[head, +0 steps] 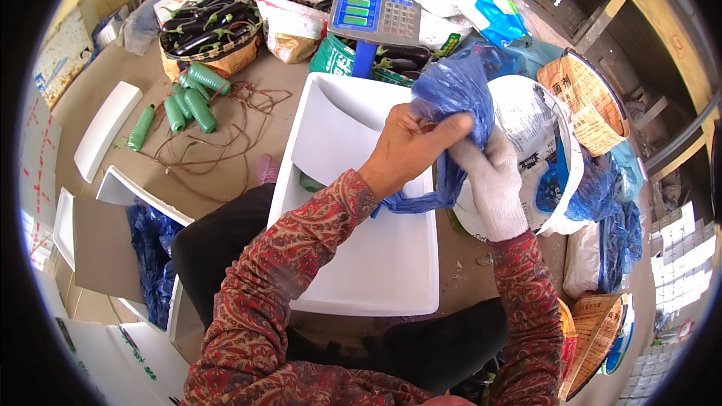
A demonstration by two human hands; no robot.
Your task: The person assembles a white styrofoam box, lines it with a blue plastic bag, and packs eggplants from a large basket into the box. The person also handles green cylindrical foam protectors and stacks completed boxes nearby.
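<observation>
A thin blue plastic bag [454, 87] is held up between my two hands, gathered at its middle. My bare left hand [414, 144] pinches it with thumb and fingers. My right hand [493, 186], in a white knit glove, grips it from the other side; its fingertips are partly hidden by the left thumb and the bag. The lower part of the bag hangs over the right rim of a white foam box [366, 270]. A pale curved sheet [333, 135] stands inside the box's far end, and a bit of something green [309, 182] shows beside it.
A digital scale [375, 16] stands behind the box. Eggplants [211, 22] fill a basket at far left, near green plastic bottles [197, 107] and loose cord [225, 146]. To the right are a white sack-lined container [522, 118] and a brown basket [592, 101].
</observation>
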